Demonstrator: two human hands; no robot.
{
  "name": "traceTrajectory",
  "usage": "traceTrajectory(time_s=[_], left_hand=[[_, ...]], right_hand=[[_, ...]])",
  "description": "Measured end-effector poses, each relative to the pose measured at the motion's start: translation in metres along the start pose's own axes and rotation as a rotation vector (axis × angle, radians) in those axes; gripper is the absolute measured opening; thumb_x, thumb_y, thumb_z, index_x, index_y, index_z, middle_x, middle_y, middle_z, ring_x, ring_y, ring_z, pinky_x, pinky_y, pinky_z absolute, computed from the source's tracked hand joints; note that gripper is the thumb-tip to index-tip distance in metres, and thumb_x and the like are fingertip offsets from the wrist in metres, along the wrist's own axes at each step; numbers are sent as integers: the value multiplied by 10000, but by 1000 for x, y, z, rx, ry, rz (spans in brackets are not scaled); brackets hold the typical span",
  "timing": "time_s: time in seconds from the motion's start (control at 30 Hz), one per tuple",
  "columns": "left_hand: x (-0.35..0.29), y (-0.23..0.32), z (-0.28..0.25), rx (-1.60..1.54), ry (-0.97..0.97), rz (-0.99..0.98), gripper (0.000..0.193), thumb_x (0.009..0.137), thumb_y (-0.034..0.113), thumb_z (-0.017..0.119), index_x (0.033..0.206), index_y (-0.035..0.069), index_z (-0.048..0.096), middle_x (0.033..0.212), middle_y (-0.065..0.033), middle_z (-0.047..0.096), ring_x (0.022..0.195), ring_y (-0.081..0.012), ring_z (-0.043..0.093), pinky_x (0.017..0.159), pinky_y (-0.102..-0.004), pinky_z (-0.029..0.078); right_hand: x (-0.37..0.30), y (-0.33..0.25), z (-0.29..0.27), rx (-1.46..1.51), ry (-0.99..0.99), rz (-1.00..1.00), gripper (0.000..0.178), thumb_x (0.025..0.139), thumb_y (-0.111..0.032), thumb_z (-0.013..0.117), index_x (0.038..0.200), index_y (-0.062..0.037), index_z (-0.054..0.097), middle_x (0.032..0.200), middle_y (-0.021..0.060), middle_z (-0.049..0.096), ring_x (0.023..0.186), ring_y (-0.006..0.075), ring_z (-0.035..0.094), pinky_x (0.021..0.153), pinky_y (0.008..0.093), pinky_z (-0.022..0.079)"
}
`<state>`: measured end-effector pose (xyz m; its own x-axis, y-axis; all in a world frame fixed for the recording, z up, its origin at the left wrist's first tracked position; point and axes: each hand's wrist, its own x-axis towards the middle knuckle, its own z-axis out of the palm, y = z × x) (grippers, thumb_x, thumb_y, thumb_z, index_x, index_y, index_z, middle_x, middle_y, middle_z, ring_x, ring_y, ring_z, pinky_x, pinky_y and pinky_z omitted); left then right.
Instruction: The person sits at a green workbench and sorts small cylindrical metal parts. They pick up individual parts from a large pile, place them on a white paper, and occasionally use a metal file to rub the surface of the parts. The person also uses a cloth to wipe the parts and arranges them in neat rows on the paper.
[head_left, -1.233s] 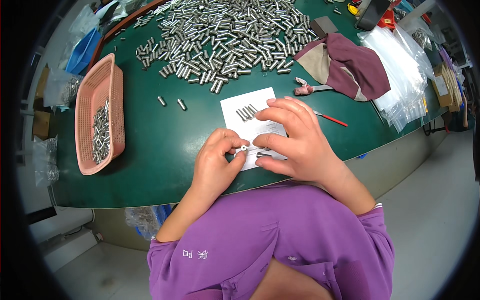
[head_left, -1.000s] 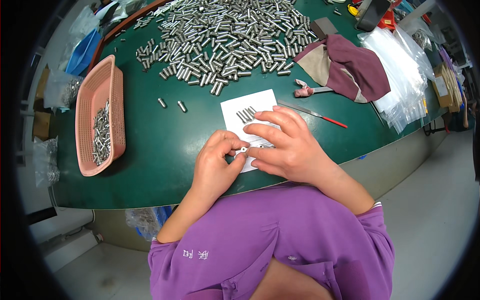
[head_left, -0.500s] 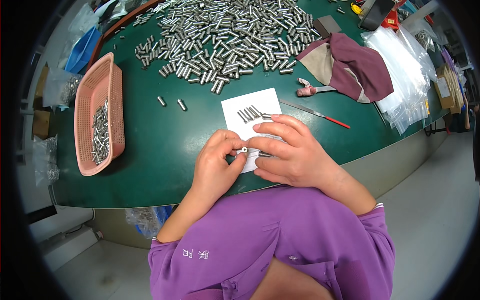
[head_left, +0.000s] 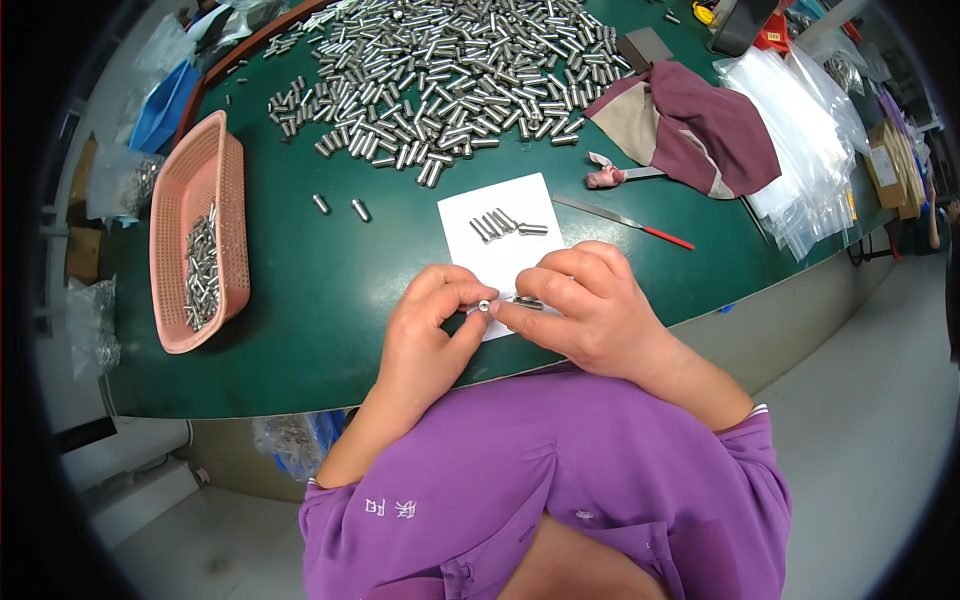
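Note:
My left hand (head_left: 425, 320) pinches a small metal pin (head_left: 484, 306) between thumb and fingertips, its round end with a hole facing up. Against that pin rests the index fingertip of my right hand (head_left: 590, 305). My right hand's curled fingers also hold another shiny metal pin (head_left: 528, 302), partly hidden by them. Both hands are over the near part of a white paper sheet (head_left: 490, 265). Farther up the sheet lie several slim metal pins (head_left: 492, 226) in a slanted row, with a single pin (head_left: 533, 229) lying crosswise at their right.
A large heap of metal pins (head_left: 440, 80) covers the far table. At left stands a pink basket (head_left: 240, 230) partly filled with pins; two loose pins (head_left: 361, 209) lie nearby. Rightward are a red-handled file (head_left: 668, 240), a maroon cloth (head_left: 725, 140) and clear plastic bags (head_left: 800, 150).
My right fingers have drawn back from the crosswise pin on the paper, leaving it lying there, and have curled in closer to my left hand. The left hand keeps its pinch.

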<state>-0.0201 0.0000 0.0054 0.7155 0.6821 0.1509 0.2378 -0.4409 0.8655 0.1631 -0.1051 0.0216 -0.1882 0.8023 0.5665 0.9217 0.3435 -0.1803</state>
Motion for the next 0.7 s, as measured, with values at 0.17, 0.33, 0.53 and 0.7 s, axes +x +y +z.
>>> traceTrajectory(time_s=[0.17, 0.33, 0.53, 0.7], left_hand=[[-2, 3, -2, 71, -1, 28, 184, 765, -26, 718, 933, 48, 721, 958, -65, 667, 885, -248, 644, 762, -349, 521], [-3, 3, -2, 129, 37, 88, 204, 749, -78, 706, 920, 31, 709, 943, -72, 675, 864, -198, 644, 707, -288, 520], [-3, 5, -3, 98, 51, 29, 193, 775, -74, 695, 937, 31, 700, 956, -61, 667, 831, -165, 626, 701, -277, 509], [-2, 3, -2, 68, 45, -7, 215, 787, -57, 701, 972, 46, 660, 955, -85, 657, 820, -216, 639, 709, -309, 535]], right_hand=[[1, -1, 0, -45, 10, -10, 255, 752, -209, 696, 1002, -236, 743, 1026, -63, 595, 960, 140, 555, 847, 332, 416], [-3, -2, 0, -10, 0, -51, 196, 718, -218, 735, 912, -214, 708, 1022, -55, 592, 957, 151, 555, 850, 343, 417], [-7, -1, -9, 83, -3, 104, 229, 689, -232, 766, 812, -141, 596, 1020, -10, 575, 970, 175, 553, 837, 369, 422], [-17, 5, -18, 25, -26, 156, 201, 701, -215, 749, 847, -147, 629, 937, -22, 562, 886, 163, 547, 770, 346, 406]])
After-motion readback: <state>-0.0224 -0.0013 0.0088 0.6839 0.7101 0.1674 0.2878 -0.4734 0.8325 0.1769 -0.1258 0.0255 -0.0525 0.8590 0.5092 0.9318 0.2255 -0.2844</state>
